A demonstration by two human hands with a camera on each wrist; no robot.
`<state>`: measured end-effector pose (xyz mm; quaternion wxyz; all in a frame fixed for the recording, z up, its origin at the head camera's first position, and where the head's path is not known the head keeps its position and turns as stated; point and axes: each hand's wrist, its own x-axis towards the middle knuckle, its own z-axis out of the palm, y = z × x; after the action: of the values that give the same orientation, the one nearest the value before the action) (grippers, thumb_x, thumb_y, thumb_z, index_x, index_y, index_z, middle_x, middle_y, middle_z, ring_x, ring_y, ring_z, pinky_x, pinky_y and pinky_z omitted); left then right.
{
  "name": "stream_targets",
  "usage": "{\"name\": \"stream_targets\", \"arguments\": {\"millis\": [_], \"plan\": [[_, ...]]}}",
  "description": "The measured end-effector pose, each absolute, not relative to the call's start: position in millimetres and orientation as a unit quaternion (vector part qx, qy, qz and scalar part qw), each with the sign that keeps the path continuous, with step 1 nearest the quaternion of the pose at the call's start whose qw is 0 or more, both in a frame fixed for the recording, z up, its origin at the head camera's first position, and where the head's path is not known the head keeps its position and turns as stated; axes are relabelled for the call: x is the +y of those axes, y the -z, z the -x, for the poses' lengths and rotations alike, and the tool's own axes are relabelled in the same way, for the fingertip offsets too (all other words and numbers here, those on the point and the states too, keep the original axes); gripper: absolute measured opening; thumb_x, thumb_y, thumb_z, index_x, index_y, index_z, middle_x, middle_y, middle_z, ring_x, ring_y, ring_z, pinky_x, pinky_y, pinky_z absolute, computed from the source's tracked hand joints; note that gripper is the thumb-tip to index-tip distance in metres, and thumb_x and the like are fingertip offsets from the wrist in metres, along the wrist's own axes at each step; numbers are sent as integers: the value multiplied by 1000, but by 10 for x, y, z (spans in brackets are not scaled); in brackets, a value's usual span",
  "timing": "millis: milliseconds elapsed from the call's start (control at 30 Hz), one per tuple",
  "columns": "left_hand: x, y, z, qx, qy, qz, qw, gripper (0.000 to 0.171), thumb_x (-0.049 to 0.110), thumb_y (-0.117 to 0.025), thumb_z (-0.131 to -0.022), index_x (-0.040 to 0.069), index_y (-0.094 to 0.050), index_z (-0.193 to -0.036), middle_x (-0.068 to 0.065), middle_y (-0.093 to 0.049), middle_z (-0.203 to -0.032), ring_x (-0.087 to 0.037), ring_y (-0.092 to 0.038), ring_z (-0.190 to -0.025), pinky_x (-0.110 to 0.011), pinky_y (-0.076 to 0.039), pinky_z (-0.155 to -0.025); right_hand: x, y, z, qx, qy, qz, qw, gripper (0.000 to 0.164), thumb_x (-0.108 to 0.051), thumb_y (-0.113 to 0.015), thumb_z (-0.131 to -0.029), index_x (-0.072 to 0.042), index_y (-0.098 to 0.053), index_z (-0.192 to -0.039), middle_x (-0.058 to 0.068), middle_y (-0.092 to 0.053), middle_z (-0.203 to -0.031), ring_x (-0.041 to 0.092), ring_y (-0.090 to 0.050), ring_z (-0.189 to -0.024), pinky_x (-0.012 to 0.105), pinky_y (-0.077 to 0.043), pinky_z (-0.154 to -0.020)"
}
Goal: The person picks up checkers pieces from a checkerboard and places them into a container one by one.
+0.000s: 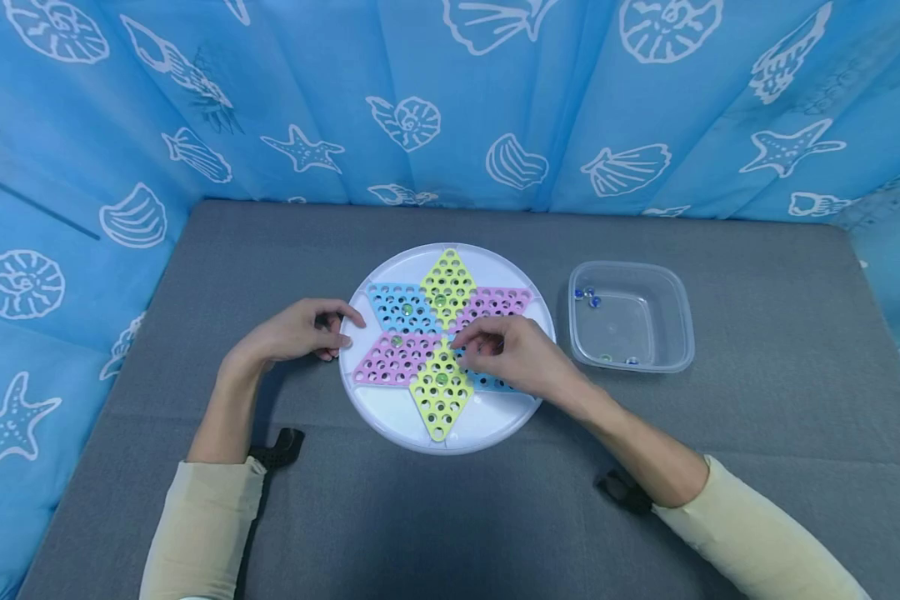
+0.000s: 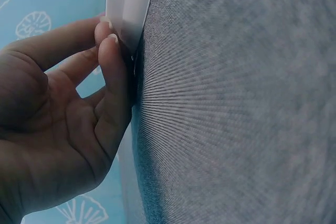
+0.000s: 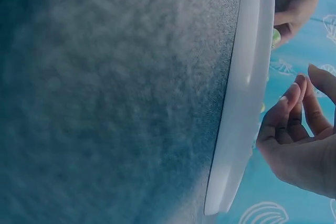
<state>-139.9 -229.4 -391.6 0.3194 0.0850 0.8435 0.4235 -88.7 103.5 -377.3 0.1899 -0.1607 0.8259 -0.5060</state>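
Observation:
A round white Chinese checkers board (image 1: 487, 421) lies on the table, its star coloured yellow, pink and blue. Green marbles sit in it: one on the upper yellow point (image 1: 440, 300), one on blue (image 1: 407, 309), one on pink (image 1: 397, 341) and one on the lower yellow point (image 1: 441, 378). At the board's left rim, my left hand (image 1: 307, 327) grips the edge between thumb and fingers. My right hand (image 1: 521, 354) hovers over the star's centre right, fingers bent and thumb near the fingertips. In the right wrist view, no marble shows between the right hand's fingertips (image 3: 299, 81).
Right of the board stands a clear plastic box (image 1: 682, 321) with several blue marbles (image 1: 595, 302) and a green marble (image 1: 606, 357) inside. Grey cloth (image 1: 780, 333) covers the table. A blue shell-print curtain (image 1: 465, 100) hangs behind and at the sides.

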Motion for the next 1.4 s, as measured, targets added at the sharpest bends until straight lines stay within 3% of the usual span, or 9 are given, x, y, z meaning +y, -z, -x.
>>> {"name": "stream_targets", "arguments": {"millis": [567, 967, 1400], "plan": [[-2310, 3937, 1400, 839, -426, -89, 326, 31, 7, -67, -93, 4, -63, -124, -12, -48, -87, -22, -54, -73, -31, -52, -63, 891, 3869, 872, 851, 429, 218, 210, 18, -14, -79, -84, -16, -78, -101, -11, -68, -82, 11, -61, -75, 29, -47, -70], [-2313, 3914, 1420, 833, -425, -89, 342, 37, 7, -67, -93, 6, -60, -129, -13, -47, -90, -23, -55, -76, -32, -53, -65, 799, 3865, 846, 881, 374, 200, 209, 19, -19, -84, -79, -24, -80, -97, -14, -66, -83, 4, -58, -78, 29, -46, -73], [-2294, 3893, 1452, 837, -417, -87, 344, 35, 6, -67, -93, 5, -60, -127, -13, -48, -90, -23, -55, -76, -32, -53, -65, 769, 3911, 867, 892, 362, 209, 173, 17, -21, -87, -76, -21, -79, -92, -14, -71, -83, 1, -59, -70, 27, -46, -65]]}}
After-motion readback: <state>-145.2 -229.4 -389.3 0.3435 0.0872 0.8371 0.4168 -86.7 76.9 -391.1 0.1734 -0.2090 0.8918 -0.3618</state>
